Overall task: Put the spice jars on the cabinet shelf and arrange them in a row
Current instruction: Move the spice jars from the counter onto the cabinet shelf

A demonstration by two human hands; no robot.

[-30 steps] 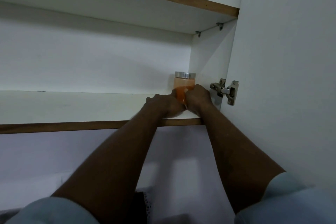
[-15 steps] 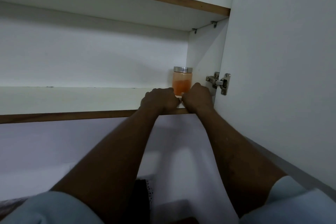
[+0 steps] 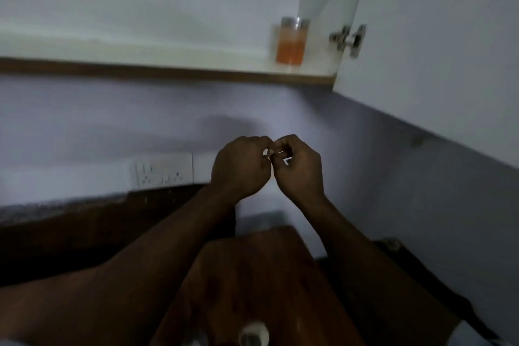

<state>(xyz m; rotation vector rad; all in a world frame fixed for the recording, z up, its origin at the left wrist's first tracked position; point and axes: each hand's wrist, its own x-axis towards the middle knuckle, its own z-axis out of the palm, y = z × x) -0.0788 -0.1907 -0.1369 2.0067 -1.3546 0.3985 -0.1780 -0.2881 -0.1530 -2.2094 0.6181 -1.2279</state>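
Note:
A spice jar (image 3: 290,43) with orange powder and a metal lid stands alone at the right end of the white cabinet shelf (image 3: 168,52), close to the cabinet's side wall. My left hand (image 3: 240,168) and my right hand (image 3: 299,166) hang well below the shelf, in front of the wall, side by side with fingertips nearly touching. Both have curled fingers and hold nothing. At the bottom edge, the lid of another jar (image 3: 254,336) shows blurred on a wooden board.
The open cabinet door (image 3: 438,45) with its metal hinge (image 3: 348,39) juts out at the right. A wall socket (image 3: 163,173) sits on the wall below the shelf. A brown wooden board (image 3: 252,275) lies on the dark counter (image 3: 70,227) beneath my arms.
Both hands let go of the orange jar and dropped from the shelf edge to well below it. The view tilted down, bringing the counter and board into sight.

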